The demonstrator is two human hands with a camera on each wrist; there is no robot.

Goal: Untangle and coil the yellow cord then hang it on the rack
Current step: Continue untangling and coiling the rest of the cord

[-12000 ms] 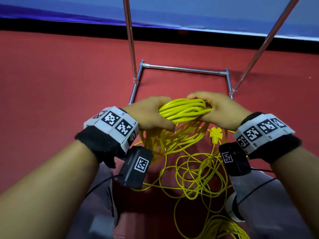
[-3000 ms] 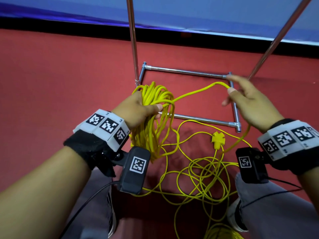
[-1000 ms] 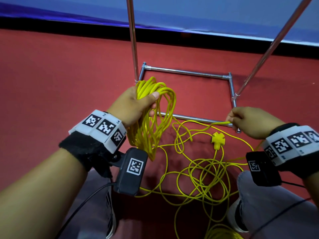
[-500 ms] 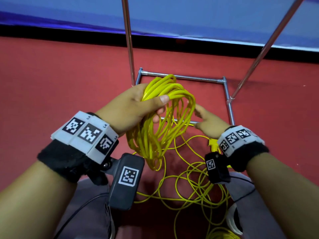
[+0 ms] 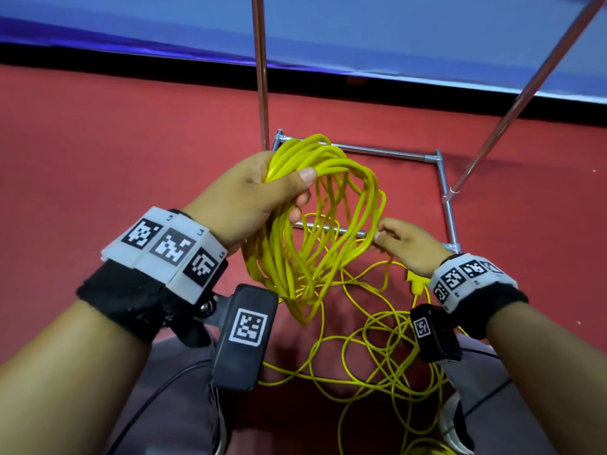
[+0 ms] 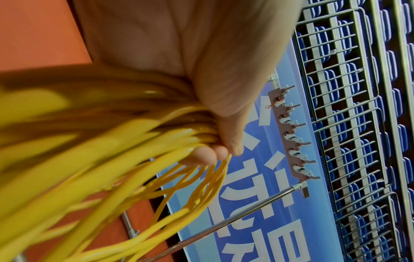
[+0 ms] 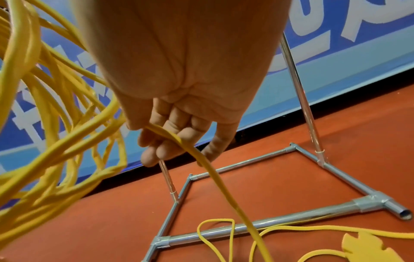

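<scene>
Yellow cord [image 5: 312, 224] loops are hanging bunched in the left hand [image 5: 249, 195], gripped so the coil keeps shape; beside it, the right hand [image 5: 405, 244] is pinching one strand, feeding slack from the floor tangle below.

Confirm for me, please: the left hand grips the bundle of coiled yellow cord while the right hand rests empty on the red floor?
Not quite. The left hand does grip the coiled yellow cord, but the right hand is raised and pinches one cord strand, as the right wrist view shows.
</scene>
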